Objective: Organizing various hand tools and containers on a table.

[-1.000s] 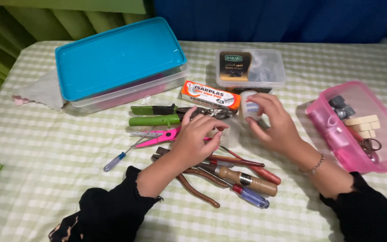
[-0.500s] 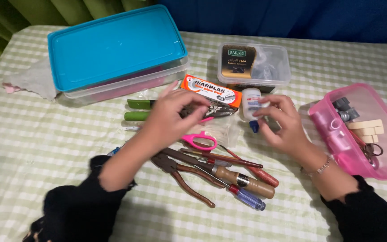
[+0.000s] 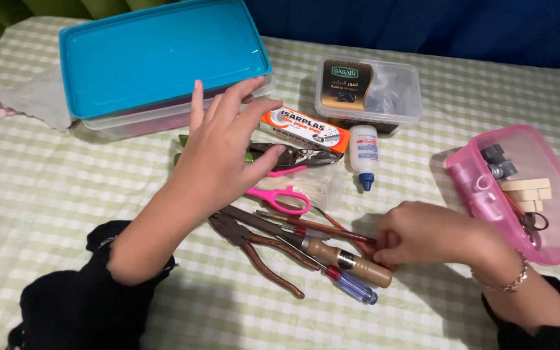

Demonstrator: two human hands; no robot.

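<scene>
We take the pile of hand tools in the middle of the counter (image 3: 46,194) as our landmark. Our left hand (image 3: 218,152) hovers over the far left part of that pile with fingers spread wide and holding nothing, its fingertips reaching toward the blue-lidded box (image 3: 157,61) just beyond the pile, while the palm covers most of the green-handled pliers (image 3: 293,155). Our right hand (image 3: 422,233) sits at the right edge of the pile, fingers curled in narrow around the end of the red-handled screwdriver (image 3: 341,230); we cannot tell whether it truly grips it. Inside the pile lie the pink scissors (image 3: 280,198), the wooden-handled screwdriver (image 3: 348,262) and the brown-handled pliers (image 3: 257,249). Just beyond the pile stand an orange carton (image 3: 303,129) and a small white glue bottle (image 3: 364,152), with a clear lidded tub (image 3: 367,94) behind them. Well to the right of the pile is a pink tray (image 3: 520,194).
</scene>
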